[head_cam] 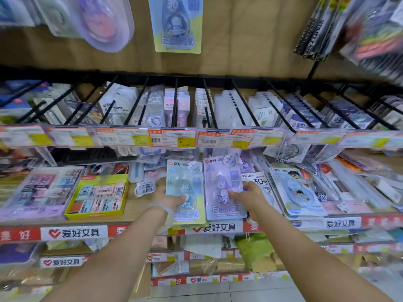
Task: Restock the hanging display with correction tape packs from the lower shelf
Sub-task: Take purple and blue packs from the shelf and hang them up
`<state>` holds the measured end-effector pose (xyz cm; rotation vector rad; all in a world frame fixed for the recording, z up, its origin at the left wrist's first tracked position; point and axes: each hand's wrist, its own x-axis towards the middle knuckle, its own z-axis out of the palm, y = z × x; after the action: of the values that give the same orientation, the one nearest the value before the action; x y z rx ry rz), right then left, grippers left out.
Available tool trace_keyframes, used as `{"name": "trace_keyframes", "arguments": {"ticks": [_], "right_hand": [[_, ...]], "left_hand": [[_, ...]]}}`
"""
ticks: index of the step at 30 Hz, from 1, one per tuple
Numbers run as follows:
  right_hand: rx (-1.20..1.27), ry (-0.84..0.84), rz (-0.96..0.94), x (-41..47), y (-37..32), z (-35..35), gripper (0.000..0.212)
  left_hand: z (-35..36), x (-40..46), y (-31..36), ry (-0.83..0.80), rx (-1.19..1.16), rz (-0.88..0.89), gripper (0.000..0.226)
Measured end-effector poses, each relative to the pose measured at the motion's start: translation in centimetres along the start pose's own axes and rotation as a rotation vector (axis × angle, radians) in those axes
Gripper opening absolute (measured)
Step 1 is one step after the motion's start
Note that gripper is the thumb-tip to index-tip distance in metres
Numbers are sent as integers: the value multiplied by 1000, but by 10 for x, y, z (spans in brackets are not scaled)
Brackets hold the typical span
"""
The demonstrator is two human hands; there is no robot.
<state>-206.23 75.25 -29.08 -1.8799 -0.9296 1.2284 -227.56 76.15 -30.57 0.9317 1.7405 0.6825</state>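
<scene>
Both forearms reaching in. Left hand (169, 200) gripping green correction tape pack (185, 192), right hand (246, 196) pinching purple pack (224, 188), both still low over lower shelf (130, 211). One per hand, guessing to feed hanging display (177, 25) faster.

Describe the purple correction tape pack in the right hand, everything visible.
The purple correction tape pack is a flat lilac card under a clear glossy blister, with a red logo at its top corner and blue lettering along the bottom. It lies tilted over the lower shelf's stock, beside the green pack. The right hand grips its right edge, thumb on the blister.
</scene>
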Motion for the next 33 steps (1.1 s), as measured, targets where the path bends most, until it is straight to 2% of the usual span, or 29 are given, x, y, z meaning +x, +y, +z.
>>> {"name": "trace_keyframes", "arguments": {"ticks": [4, 10, 14, 18, 20, 22, 24, 27, 29, 33], "right_hand": [[43, -16, -3, -21, 3, -7, 30], [128, -72, -83, -69, 6, -20, 35], [160, -131, -154, -102, 11, -32, 26], [177, -160, -213, -132, 7, -42, 24], [167, -152, -258, -150, -1, -49, 23], [160, -146, -307, -163, -12, -56, 23], [166, -168, -377, -176, -25, -63, 12], [196, -191, -430, -186, -43, -71, 14], [234, -194, -456, -189, -57, -74, 27], [260, -208, -521, -192, -91, -78, 19]], "left_hand": [[-10, -25, -2, -21, -72, 52, 44], [-22, -77, -14, -22, -216, 141, 27], [-26, -107, -25, -3, -282, 160, 50], [-31, -145, -24, 4, -312, 224, 50], [-37, -161, -18, 37, -279, 277, 46], [-44, -174, -9, 44, -271, 327, 52], [-51, -188, 2, 36, -316, 356, 49], [-60, -204, 21, 26, -372, 422, 41], [-68, -212, 37, 26, -368, 478, 42], [-81, -218, 69, 58, -359, 563, 39]]}}
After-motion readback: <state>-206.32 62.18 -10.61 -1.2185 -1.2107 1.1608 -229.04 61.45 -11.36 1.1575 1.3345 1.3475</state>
